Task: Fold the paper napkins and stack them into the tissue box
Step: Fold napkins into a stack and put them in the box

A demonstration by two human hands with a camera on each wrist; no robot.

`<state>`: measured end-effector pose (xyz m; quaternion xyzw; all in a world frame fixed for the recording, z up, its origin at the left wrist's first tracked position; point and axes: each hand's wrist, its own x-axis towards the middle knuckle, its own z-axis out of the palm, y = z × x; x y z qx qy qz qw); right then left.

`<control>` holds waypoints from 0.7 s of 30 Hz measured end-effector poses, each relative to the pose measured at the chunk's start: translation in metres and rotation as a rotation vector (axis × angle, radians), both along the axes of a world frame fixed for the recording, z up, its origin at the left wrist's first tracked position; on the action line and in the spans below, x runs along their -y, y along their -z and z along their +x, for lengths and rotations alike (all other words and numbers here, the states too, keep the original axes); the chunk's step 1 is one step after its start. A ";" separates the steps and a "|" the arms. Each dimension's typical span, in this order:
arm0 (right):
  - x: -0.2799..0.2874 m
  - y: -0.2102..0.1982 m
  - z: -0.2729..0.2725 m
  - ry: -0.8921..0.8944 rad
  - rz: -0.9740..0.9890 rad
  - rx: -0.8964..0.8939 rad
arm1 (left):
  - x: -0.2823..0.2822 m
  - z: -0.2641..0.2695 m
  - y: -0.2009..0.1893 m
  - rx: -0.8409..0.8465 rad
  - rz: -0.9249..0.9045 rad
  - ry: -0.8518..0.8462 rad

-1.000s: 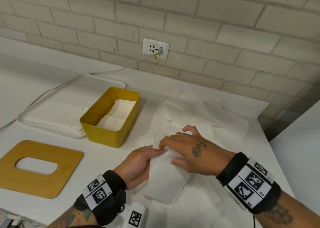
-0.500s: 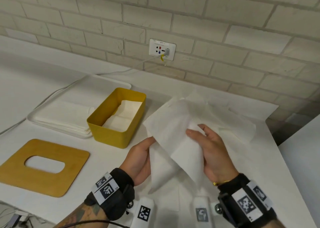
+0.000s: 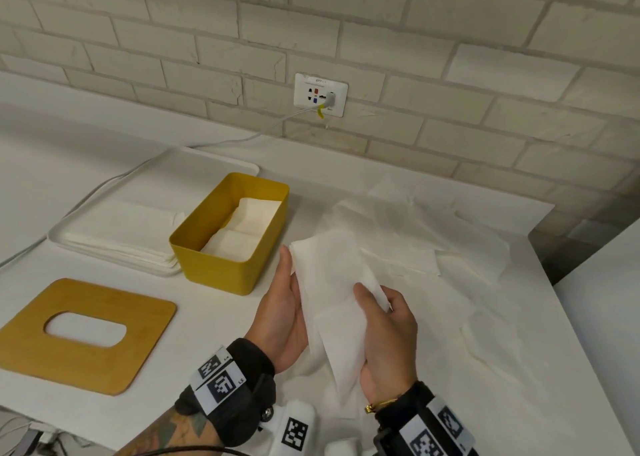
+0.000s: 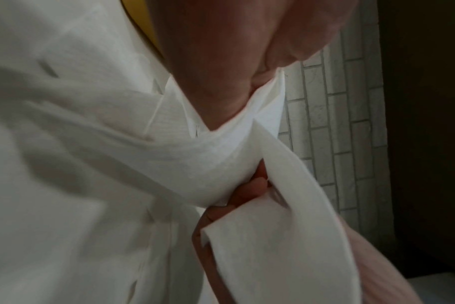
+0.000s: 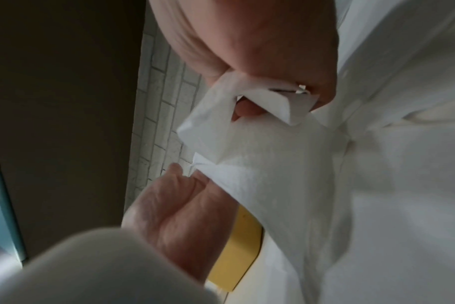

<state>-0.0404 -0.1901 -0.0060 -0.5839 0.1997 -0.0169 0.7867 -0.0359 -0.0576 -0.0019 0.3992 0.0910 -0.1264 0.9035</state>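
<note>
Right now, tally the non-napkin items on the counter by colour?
Yellow: 1, the tissue box.
Wood-brown: 1, the slotted lid.
White: 1, the tray.
Total: 3.

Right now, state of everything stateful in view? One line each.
napkin: lifted off the table, partly folded, held by both hands
left hand: supports the napkin's left edge
right hand: thumb pinches the napkin
tissue box: open, folded napkins inside
wooden lid: off, flat on table
wall socket: cable plugged in
</note>
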 end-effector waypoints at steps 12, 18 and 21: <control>0.015 -0.002 0.001 -0.236 -0.090 0.098 | -0.008 0.006 -0.017 0.041 0.150 -0.017; 0.051 0.009 -0.006 -0.371 -0.359 0.060 | -0.027 0.013 -0.030 0.063 0.200 -0.097; 0.067 -0.005 0.002 -0.379 -0.420 0.123 | -0.030 0.010 -0.034 0.062 0.231 -0.060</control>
